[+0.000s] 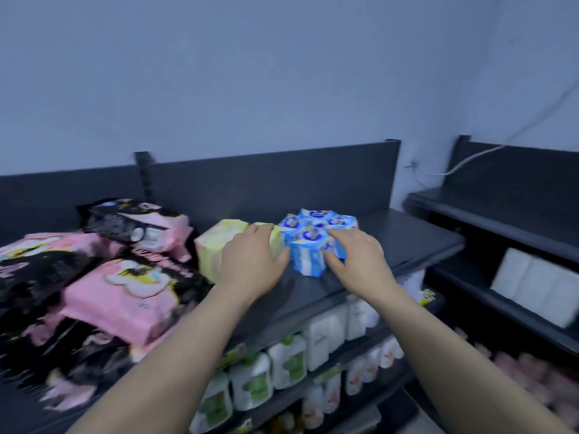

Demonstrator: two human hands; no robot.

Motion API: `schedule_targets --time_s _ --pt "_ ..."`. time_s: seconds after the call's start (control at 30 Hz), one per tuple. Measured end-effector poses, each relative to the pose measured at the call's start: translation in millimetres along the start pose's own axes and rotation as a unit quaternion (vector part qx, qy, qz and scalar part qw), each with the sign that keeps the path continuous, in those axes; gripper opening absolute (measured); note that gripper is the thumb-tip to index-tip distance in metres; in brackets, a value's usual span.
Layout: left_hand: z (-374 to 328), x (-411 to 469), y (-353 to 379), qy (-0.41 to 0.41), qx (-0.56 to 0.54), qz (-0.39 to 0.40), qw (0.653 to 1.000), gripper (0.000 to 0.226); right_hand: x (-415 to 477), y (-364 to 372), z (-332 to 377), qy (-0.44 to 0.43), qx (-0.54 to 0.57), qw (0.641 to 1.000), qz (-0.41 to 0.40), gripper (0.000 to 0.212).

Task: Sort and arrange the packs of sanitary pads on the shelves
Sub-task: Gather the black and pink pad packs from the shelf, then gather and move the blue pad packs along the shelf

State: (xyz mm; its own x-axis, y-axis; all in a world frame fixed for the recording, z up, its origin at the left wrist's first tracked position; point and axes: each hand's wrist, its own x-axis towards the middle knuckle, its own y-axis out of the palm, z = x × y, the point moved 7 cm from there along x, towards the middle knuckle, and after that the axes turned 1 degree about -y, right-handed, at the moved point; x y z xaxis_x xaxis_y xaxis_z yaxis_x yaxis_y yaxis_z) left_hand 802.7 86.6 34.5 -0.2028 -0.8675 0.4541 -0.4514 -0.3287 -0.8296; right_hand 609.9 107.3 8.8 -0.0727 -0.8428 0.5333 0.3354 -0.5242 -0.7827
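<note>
Blue packs [313, 238] clustered on top shelf [407, 239], 12 o'clock; I see right hand [357, 255] curled round one. Left hand [253, 261] flat on yellow pack [216, 245]. Pink packs [125, 296], 9 o'clock.

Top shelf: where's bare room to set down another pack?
Free: the right end of the top shelf, between the blue packs and its right edge; also a strip behind the yellow packs along the back panel. Crowded: the left end, piled with pink and black packs. The left hand and right hand occupy the middle.
</note>
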Motion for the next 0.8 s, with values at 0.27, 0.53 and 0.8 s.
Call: schedule_targets --time_s 0.27,0.53,0.8 --pt "-183 4 91 0.110 -0.070 0.061 0.990 0.051 -65 -97 -162 0.093 -0.101 0.990 -0.009 0.055" --pt "-386 -28 170 0.200 -0.143 0.119 0.962 0.056 -155 -215 -326 0.199 -0.176 0.964 -0.023 0.052" --pt "-565 -80 232 0.302 -0.205 0.199 0.910 0.056 -263 -320 -443 0.322 -0.226 0.917 -0.071 0.059"
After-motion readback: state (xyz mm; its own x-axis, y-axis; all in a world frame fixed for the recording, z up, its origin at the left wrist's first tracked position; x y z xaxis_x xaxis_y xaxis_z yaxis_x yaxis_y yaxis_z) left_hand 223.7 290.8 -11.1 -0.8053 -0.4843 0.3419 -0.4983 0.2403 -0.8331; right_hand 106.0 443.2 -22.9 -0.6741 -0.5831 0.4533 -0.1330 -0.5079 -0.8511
